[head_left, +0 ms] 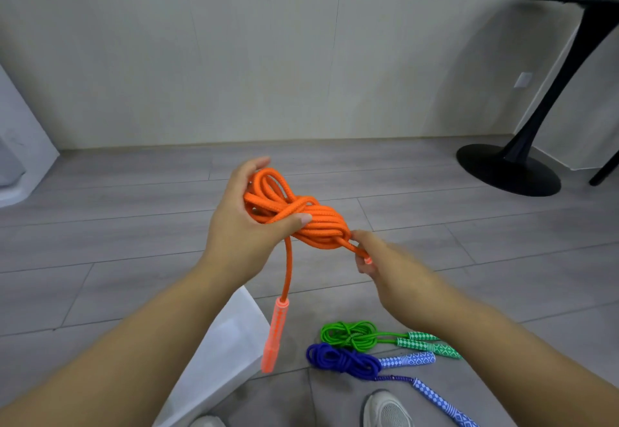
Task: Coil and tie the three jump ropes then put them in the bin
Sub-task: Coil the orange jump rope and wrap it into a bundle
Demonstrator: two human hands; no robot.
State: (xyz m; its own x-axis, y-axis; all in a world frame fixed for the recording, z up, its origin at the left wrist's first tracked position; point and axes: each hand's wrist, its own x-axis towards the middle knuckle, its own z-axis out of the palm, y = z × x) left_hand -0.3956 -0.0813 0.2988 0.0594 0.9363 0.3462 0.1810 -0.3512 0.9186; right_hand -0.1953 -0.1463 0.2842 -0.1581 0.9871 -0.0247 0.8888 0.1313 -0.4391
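"How many ropes do you count from there?"

"3. The orange rope (pixel 301 219) is up in the air between both hands. The green rope (pixel 351 336) and the blue rope (pixel 341 359) lie bundled on the floor (pixel 134 225), just beside each other."

"What are the hands doing?"

"The left hand (pixel 241 225) has its fingers curled round the orange coil, thumb pressed across the wraps. The right hand (pixel 378 259) pinches the rope where it leaves the bundle, fingers closed on it. A pale tip of 1 handle shows there; the rest is hidden in the hand."

"And the other handle?"

"1 orange handle (pixel 274 336) hangs straight down below the left hand on a single strand, in front of the white bin (pixel 231 326). I cannot tell whether it touches the bin."

"Handles on the floor?"

"4. There are 2 green handles (pixel 432 348) side by side, and 2 blue handles (pixel 407 359), 1 beside the blue coil and 1 stretched out past the right shoe (pixel 385 410)."

"Anything else?"

"1 black table (pixel 509 168) by the wall, well apart from the ropes."
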